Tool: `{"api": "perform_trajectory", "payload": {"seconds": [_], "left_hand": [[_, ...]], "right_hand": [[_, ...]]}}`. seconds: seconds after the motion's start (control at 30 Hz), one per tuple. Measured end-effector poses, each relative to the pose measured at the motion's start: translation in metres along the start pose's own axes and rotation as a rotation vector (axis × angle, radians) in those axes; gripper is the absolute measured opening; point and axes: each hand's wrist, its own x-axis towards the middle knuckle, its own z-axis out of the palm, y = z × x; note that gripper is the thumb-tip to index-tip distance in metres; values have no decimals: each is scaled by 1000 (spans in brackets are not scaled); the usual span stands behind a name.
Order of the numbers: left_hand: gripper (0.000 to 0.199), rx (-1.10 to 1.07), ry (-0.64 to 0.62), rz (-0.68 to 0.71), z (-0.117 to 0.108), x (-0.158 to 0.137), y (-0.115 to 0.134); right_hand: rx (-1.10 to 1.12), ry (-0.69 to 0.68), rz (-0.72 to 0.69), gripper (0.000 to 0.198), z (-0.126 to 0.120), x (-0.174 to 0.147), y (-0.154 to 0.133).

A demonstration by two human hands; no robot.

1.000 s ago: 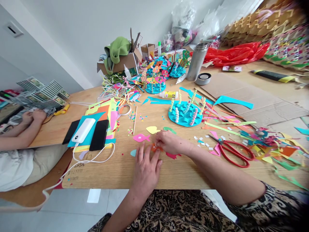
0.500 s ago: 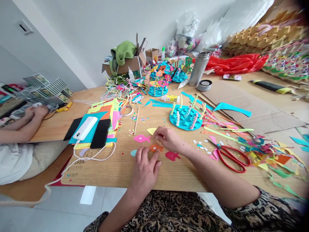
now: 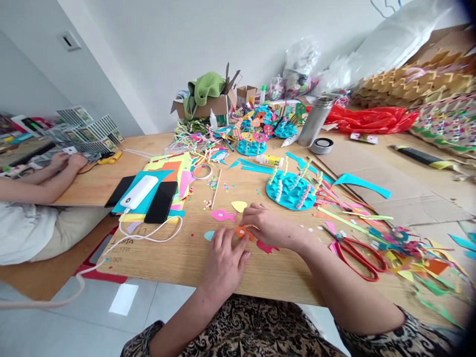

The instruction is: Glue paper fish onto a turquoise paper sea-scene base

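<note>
My left hand (image 3: 225, 260) lies low on the table, fingers stretched out, its fingertips at the lower edge of an orange paper fish (image 3: 242, 231). A small white square sits on that fish. My right hand (image 3: 266, 227) reaches in from the right, fingers bent together over the fish's upper right side; what they pinch, if anything, is hidden. Around the hands lie a pink paper fish (image 3: 220, 214) with a white square, a yellow paper piece (image 3: 239, 206), a light blue piece (image 3: 209, 235) partly under my left fingers, and a dark pink fish (image 3: 267, 246) under my right wrist.
Red-handled scissors (image 3: 359, 255) and paper scraps (image 3: 420, 253) lie to the right. Beyond the hands stands a blue base (image 3: 288, 198) with twisted stalks. A phone (image 3: 161, 202) and white power bank (image 3: 139, 192) with a cable rest left. Another person's hands (image 3: 70, 161) work far left.
My right hand has lowered from above the orange fish onto its upper right side. My left hand stays in place on the fish. The view has shifted slightly.
</note>
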Motion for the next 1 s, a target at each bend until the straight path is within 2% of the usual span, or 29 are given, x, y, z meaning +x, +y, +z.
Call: {"api": "perform_trajectory", "payload": {"seconds": [0.07, 0.23, 0.4, 0.67, 1.0], "left_hand": [[38, 5, -3, 0, 0, 0, 0], [35, 15, 21, 9, 1, 0, 1], [31, 17, 42, 17, 3, -2, 0], [31, 18, 36, 17, 1, -2, 0], [31, 27, 35, 20, 1, -2, 0]], "right_hand": [[-88, -37, -18, 13, 3, 1, -1], [-259, -78, -24, 15, 12, 6, 0], [-354, -64, -41, 18, 19, 8, 3], [-308, -49, 0, 17, 17, 7, -1], [-402, -57, -39, 18, 20, 8, 0]]}}
